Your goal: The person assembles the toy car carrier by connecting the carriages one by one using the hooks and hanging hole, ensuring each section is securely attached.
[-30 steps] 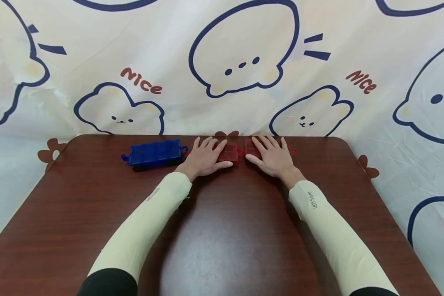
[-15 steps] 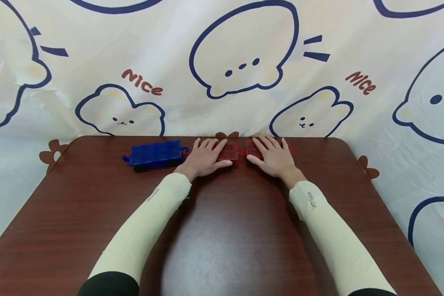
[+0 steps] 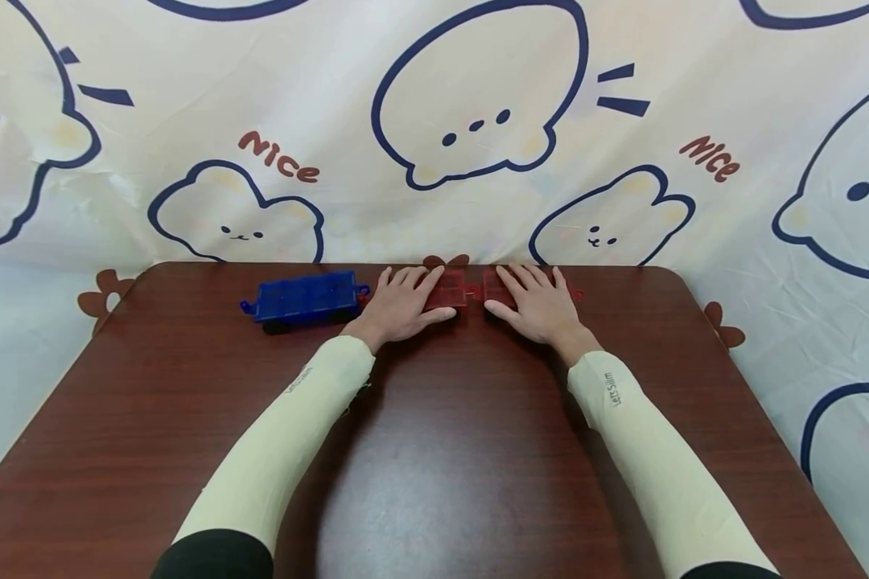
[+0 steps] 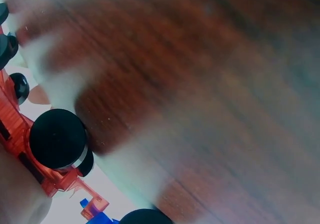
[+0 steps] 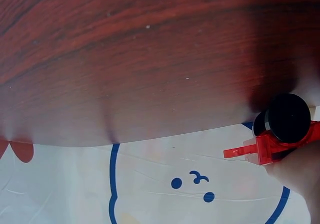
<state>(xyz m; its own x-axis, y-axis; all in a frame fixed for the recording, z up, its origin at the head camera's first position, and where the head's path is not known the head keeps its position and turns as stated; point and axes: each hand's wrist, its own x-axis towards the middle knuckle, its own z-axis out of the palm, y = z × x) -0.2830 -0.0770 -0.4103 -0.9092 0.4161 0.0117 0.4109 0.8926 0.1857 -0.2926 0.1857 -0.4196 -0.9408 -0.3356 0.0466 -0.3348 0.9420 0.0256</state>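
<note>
Left hand (image 3: 401, 310) lies flat, fingers straight and slightly spread, on a translucent red plastic toy wagon with black wheels (image 3: 446, 291); thumb runs along its near edge, no curl round it. Right hand (image 3: 536, 305) mirrors that: fingers straight, pressing flat on a second translucent red plastic wagon (image 3: 494, 289), mostly hidden under the palm. The two red wagons sit end to end in the gap between the hands, very close; a small red coupling tab shows between them, but I can't tell if it's engaged. Left wrist view shows the first wagon's black wheel (image 4: 57, 139) and red frame on the tabletop, with a blue hook tip just below it; right wrist view shows the other wagon's wheel (image 5: 286, 118) and a red hook tab poking out past the far table edge. Judgement: the step in hand looks like joining the two red wagons; next move would call for sliding them together squarely so hook meets eye, without lifting the wheels. Just left of the left hand, a translucent blue plastic wagon (image 3: 306, 297) stands, its coupling end toward that hand. All on a dark red-brown wood-grain table (image 3: 442, 450). Readable text: "Lets Slim" on the cream right sleeve (image 3: 613, 389), illegible print on the left sleeve (image 3: 300, 382), "Nice" on the cartoon-animal backdrop cloth (image 3: 434, 129).
</note>
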